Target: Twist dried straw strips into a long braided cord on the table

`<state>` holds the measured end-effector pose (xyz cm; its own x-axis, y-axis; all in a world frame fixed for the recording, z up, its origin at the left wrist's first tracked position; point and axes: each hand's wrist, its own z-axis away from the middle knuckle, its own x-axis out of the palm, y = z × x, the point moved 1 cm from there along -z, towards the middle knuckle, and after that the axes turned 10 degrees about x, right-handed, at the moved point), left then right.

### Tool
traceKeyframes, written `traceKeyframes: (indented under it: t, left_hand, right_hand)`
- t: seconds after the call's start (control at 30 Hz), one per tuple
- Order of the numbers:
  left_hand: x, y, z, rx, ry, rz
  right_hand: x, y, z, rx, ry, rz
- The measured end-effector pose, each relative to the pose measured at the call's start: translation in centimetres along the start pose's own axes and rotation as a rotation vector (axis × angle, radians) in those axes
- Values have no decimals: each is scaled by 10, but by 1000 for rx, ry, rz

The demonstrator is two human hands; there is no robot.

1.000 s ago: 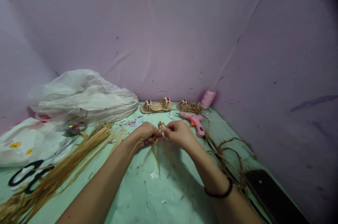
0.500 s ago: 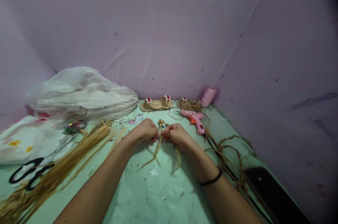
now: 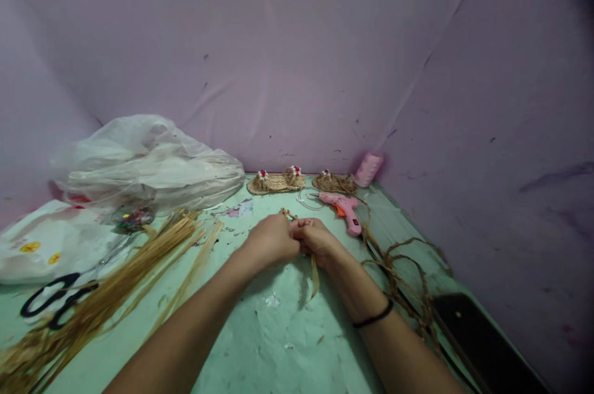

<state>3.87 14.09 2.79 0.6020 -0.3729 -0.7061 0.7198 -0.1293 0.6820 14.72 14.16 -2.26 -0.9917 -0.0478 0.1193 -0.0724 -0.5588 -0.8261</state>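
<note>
My left hand point(image 3: 273, 238) is closed over the near end of a small piece of braided straw-coloured fibre point(image 3: 288, 213), its fingertips turned away from view. Touching it, my right hand point(image 3: 317, 239) is pinched closed, and a pale flat fibre strip point(image 3: 315, 276) hangs down from below its fingers. Only the knotted far end of the braid shows beyond the hands. What lies between the fingers is mostly hidden.
Left are a long fibre bundle point(image 3: 134, 273), black-handled scissors point(image 3: 51, 296) and a plastic bag point(image 3: 153, 165). Woven slipper shapes point(image 3: 278, 183) with beads line the wall near a pink glue gun point(image 3: 342, 205) and thread spool point(image 3: 369, 169). Braided cord point(image 3: 394, 270) and a phone point(image 3: 482, 338) lie right.
My left hand has moved right and turned palm-down, meeting my right hand. The strips that dangled between the hands are now hidden. The right hand has barely moved.
</note>
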Motion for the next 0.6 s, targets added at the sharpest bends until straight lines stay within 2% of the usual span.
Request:
traceKeyframes:
  t: [0.07, 0.13, 0.27, 0.3, 0.37, 0.47, 0.6]
  left_hand:
    - [-13, -5, -5, -21, 77, -13]
    - [-19, -12, -10, -104, 78, 165]
    - [-6, -25, -18, -209, -170, 571]
    - [-1, -28, -20, -215, -208, 620]
    - [6, -34, -23, -243, -213, 636]
    - [9, -39, -25, -275, -124, 518]
    - [10, -33, -23, -216, -14, 467]
  right_hand:
    - [-2, -1, 0, 6, -49, 2]
    - [-3, -1, 0, 13, -104, 2]
    - [-4, -3, 1, 16, -123, 16]
    - [-3, -3, 0, 12, -113, 37]
    - [-3, -1, -2, -17, -85, 101]
    - [-4, 0, -5, -129, 11, 321]
    - [-5, -6, 2, -280, 301, 818]
